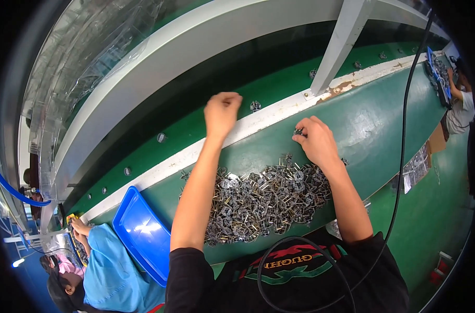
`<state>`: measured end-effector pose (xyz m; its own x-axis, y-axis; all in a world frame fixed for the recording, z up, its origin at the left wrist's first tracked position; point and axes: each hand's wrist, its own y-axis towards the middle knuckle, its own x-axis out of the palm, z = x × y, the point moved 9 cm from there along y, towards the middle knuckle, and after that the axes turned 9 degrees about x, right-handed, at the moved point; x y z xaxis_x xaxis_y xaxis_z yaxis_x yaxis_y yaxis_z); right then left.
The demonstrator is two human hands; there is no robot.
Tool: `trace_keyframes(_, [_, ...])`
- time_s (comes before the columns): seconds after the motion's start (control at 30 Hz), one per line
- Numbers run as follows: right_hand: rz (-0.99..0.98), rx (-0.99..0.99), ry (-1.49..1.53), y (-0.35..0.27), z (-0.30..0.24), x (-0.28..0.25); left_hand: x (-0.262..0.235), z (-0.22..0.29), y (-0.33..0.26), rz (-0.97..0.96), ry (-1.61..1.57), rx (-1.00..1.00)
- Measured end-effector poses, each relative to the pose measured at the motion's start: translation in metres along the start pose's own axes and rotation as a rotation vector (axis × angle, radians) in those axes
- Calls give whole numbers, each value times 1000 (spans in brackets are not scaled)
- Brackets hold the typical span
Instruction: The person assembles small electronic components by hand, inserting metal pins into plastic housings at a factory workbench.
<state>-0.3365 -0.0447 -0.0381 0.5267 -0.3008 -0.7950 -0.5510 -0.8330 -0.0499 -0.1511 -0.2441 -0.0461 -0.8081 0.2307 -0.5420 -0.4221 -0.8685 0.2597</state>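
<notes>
Metal parts [263,201] heaped on green bench [362,130]; conveyor [206,125] behind, blue tray [141,235] left

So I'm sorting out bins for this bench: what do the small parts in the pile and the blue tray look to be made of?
The small parts look like bare metal: silvery grey with bright glints, and some seem brass-toned, though they are too small to tell more. The blue tray looks like moulded plastic: even colour and a glossy face with soft light patches. The right hand pinches one part; the left hand is closed above the belt.
</notes>
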Motion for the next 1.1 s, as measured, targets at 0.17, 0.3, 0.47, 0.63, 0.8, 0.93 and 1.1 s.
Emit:
trace_keyframes(0.17, [-12, -47, 132, -7, -11, -8, -34, -7, 10, 19, 433, 274])
trace_keyframes(0.3, [-32, -118, 254, -20, -32, -21, -29, -15, 4, -131, 262, 63])
trace_keyframes(0.47, [-66, -283, 613, -36, -70, -34, -38, 47, -52, -71, -161, 56])
trace_keyframes(0.63, [-31, -503, 612, -56, -112, -52, -43, 103, -101, -190, -198, -4])
trace_keyframes(0.8, [5, -655, 494, -72, -134, -52, -47, 121, -122, -265, -386, 10])
trace_keyframes(0.93, [3, -631, 482, -75, -134, -49, -45, 122, -129, -278, -429, -12])
trace_keyframes(1.1, [57, -653, 479, -79, -131, -46, -40, 120, -130, -300, -444, -53])
